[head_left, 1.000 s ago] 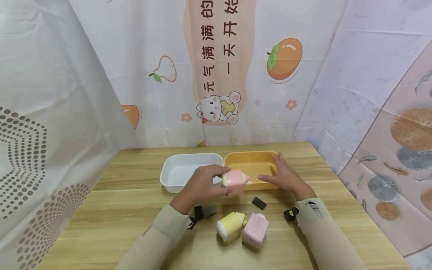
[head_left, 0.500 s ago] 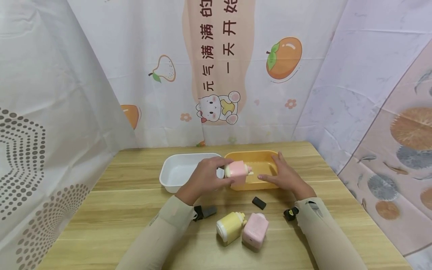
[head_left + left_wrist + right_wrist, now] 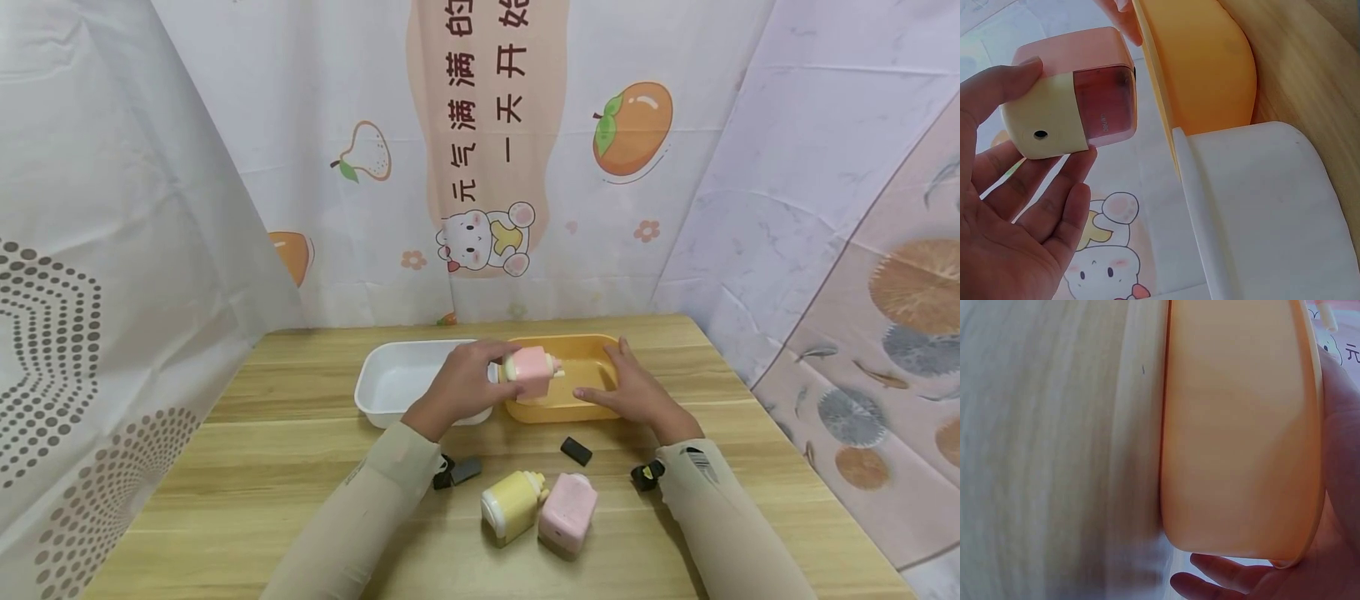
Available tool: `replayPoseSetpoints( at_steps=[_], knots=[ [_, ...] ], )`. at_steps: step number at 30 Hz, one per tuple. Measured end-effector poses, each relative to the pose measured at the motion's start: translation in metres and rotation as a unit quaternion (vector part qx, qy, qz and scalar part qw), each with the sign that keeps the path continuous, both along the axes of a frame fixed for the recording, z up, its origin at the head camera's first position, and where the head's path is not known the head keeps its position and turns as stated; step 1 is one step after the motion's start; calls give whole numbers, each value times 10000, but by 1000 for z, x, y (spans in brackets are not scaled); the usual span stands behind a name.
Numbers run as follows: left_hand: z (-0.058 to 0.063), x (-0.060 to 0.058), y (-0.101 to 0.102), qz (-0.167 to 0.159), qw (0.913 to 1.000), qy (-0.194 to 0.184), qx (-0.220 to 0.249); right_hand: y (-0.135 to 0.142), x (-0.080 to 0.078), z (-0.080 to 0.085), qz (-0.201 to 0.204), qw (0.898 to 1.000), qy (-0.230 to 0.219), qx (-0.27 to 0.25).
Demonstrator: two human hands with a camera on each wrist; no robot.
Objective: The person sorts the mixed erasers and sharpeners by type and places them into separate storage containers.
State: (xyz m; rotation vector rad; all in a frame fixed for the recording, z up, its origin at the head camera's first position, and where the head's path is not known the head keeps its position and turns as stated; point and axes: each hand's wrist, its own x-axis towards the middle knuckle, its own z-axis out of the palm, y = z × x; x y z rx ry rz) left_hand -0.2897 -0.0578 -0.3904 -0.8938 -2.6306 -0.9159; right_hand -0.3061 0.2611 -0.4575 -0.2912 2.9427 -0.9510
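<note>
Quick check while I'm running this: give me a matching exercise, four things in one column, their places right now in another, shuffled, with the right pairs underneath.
Things
1. Pink-and-cream block
2. White tray
3. Yellow block
4. Orange tray

Places
A. On the table, beside a pink block
B. With the right hand at its right-hand end
C. Held in the left hand
D. Left of the other tray

Right pairs
1-C, 2-D, 3-A, 4-B

Left fingers pinch a pink-and-cream sharpener near an orange tray and a white tray
</note>
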Motion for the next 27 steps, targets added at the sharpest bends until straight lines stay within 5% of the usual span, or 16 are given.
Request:
replayPoseSetpoints(
  at_steps=[27],
  knots=[
    [-11, -36, 22, 139, 9995, -101, -273, 1, -1, -1, -44, 10000, -26, -20]
  ],
)
